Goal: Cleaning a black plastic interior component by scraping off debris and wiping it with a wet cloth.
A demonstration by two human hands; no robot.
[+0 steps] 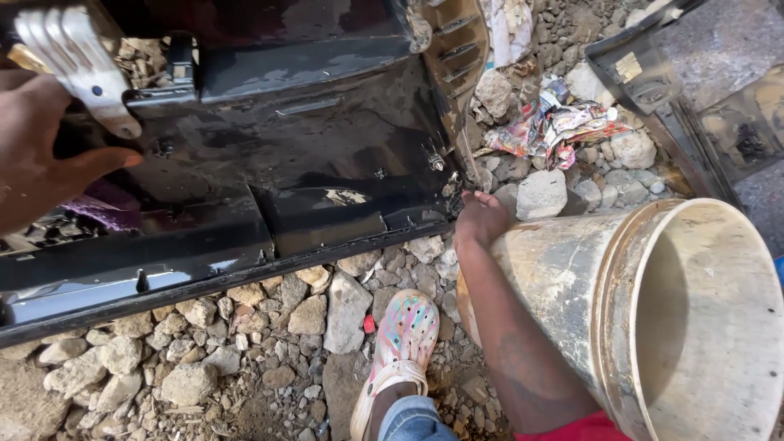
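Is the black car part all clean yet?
The black panel is wet and shiny. The left hand grips its upper edge; the right hand touches its lower corner beside the bucket. A pale smear mid-panel is left.

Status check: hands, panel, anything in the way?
Left hand on black panel by metal bracket. Right hand at panel's lower corner. Bucket beside right arm, rocks underfoot.

Bucket [694, 327] right of panel [269, 163], on gravel [245, 343].
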